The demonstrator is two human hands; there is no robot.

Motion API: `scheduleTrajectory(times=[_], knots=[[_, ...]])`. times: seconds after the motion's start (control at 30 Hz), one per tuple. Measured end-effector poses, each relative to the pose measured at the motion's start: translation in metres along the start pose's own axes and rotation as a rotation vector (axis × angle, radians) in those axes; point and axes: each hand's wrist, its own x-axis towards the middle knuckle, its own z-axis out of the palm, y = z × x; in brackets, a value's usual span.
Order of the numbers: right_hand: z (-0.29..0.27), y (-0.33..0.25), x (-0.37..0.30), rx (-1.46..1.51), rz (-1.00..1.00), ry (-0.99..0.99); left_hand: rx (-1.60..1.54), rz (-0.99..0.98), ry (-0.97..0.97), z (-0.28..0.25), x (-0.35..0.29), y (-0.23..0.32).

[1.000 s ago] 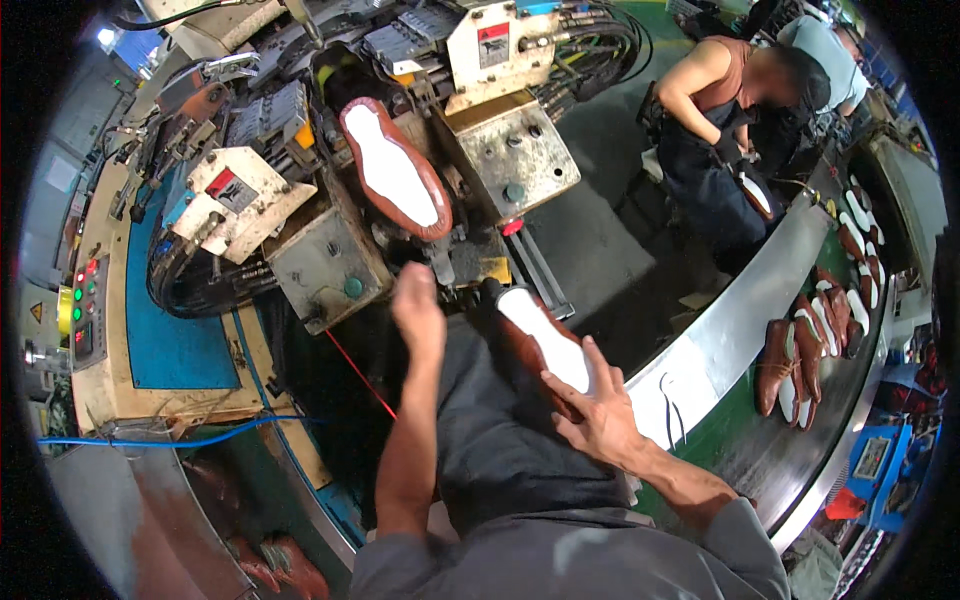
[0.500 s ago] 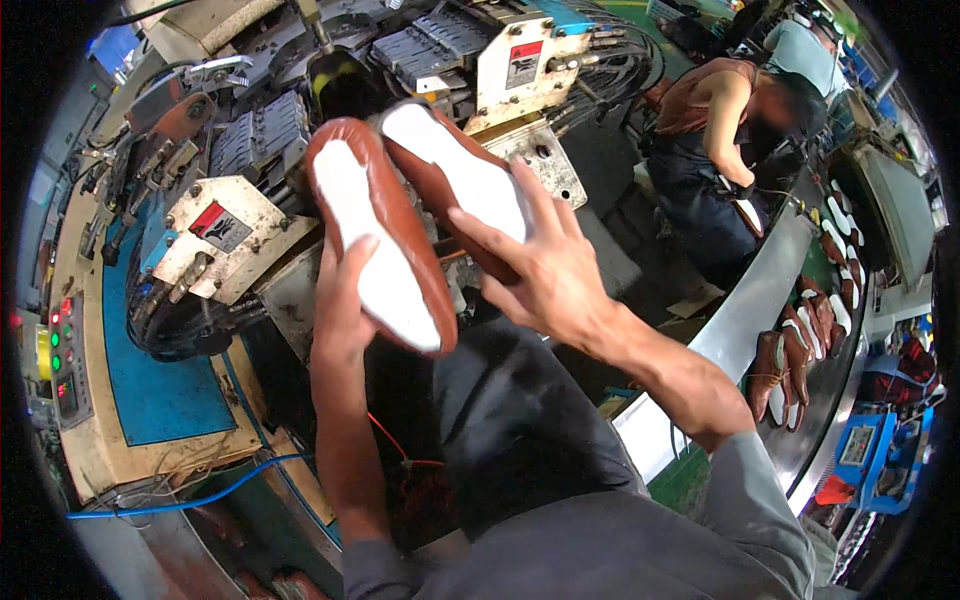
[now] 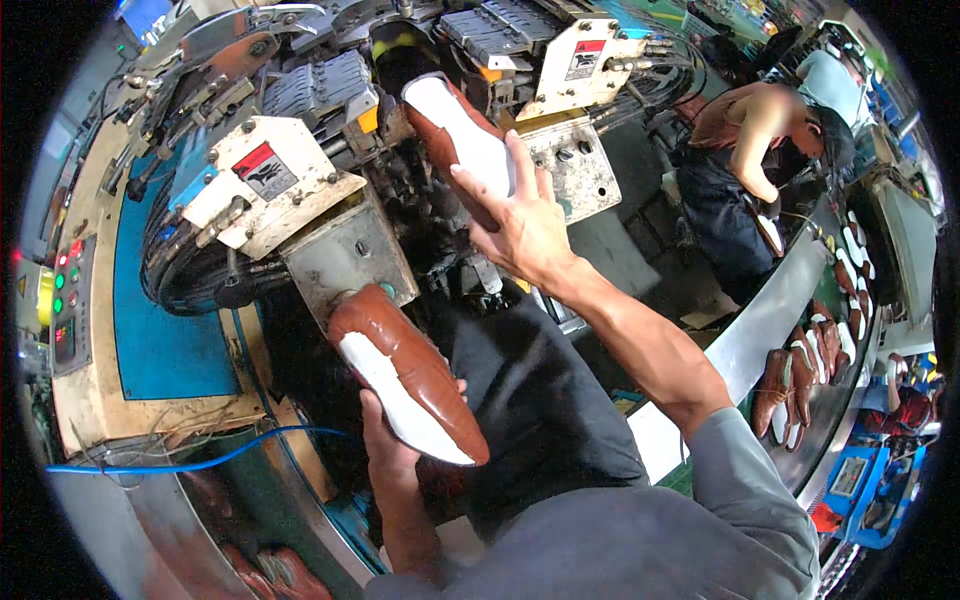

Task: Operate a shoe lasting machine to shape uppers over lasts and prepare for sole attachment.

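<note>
My left hand point(image 3: 392, 432) is closed around one end of a brown leather shoe upper point(image 3: 432, 375), low in front of my lap. A white sole board covers this upper's underside, which is turned up. Farther ahead, my right hand point(image 3: 528, 225) grips a second brown shoe upper point(image 3: 440, 135) with a white underside, its fingers spread over the near end. The far end of that upper lies at the middle of the machine point(image 3: 405, 62), between two metal side blocks. My left thumb and the undersides of my right fingers are partly hidden.
A cream plate point(image 3: 285, 185) with hoses stands left of the uppers, another point(image 3: 580, 70) at the right. A control panel point(image 3: 70, 290) with lit buttons is at far left. More brown shoe uppers point(image 3: 800, 375) line a metal conveyor at right, where a co-worker point(image 3: 745, 160) bends over.
My left hand has drawn its shoe upper down and toward me, apart from the other one. My right hand stays on the second upper. The view has shifted slightly.
</note>
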Motion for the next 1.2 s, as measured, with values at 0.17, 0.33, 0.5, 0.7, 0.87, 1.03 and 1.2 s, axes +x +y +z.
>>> scheduleTrajectory(times=[0.17, 0.33, 0.5, 0.7, 0.87, 1.03, 1.2], knots=[[0.004, 0.012, 0.003, 0.011, -0.071, 0.006, -0.109, -0.111, -0.001, -0.008, -0.026, -0.03], [0.026, -0.005, -0.02, 0.069, -0.321, 0.149, -0.136, -0.1, 0.058, 0.005, -0.03, -0.056], [0.036, -0.001, -0.018, 0.12, -0.299, 0.251, 0.451, 0.123, 0.273, 0.052, -0.017, -0.056], [0.046, -0.001, 0.019, 0.148, -0.3, 0.304, 0.718, 0.193, 0.307, 0.074, -0.004, -0.053], [0.044, -0.023, 0.063, -0.375, -0.197, 0.36, 0.832, 0.178, 0.366, 0.076, 0.018, -0.049], [0.058, -0.001, 0.137, 0.233, -0.294, 0.389, 0.553, 0.062, 0.361, 0.068, 0.043, -0.053], [0.045, -0.012, 0.133, 0.268, -0.264, 0.344, 0.578, -0.003, 0.377, 0.062, 0.07, -0.056]])
